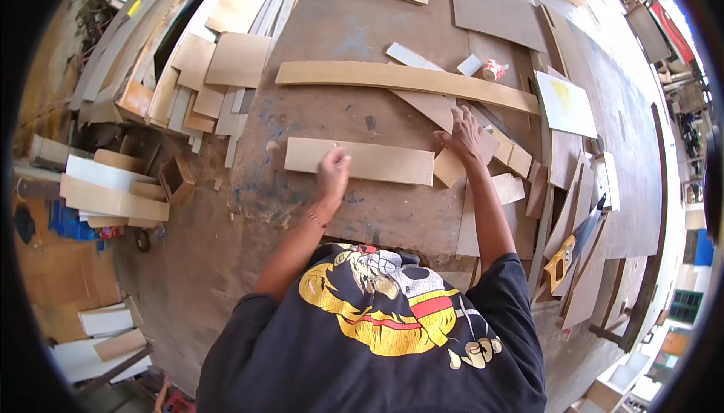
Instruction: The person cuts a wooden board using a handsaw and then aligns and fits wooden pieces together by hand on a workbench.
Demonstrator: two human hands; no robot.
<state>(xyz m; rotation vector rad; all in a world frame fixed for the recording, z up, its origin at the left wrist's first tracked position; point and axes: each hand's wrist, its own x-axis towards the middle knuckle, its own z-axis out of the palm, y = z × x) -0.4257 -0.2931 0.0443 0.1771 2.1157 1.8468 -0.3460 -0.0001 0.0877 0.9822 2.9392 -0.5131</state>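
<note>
My left hand (332, 177) is closed over the front edge of a short, pale board (388, 162) lying flat on the worktable. A small light tip shows above its fingers, too small to name. Farther right, my right hand (463, 135) reaches forward with fingers apart, over a brown wood piece (430, 107) and beside a small tan block (449, 168). Whether its fingertips touch the wood, I cannot tell. Beyond both hands a long narrow board (407, 79) lies across the table.
A handsaw (559, 264) with a yellow handle lies among offcuts at right. A red-and-white cup (493, 70) and a white panel (564, 104) are farther back. Boards (237, 58) are stacked to the left. The worktable (302, 119) is paint-stained.
</note>
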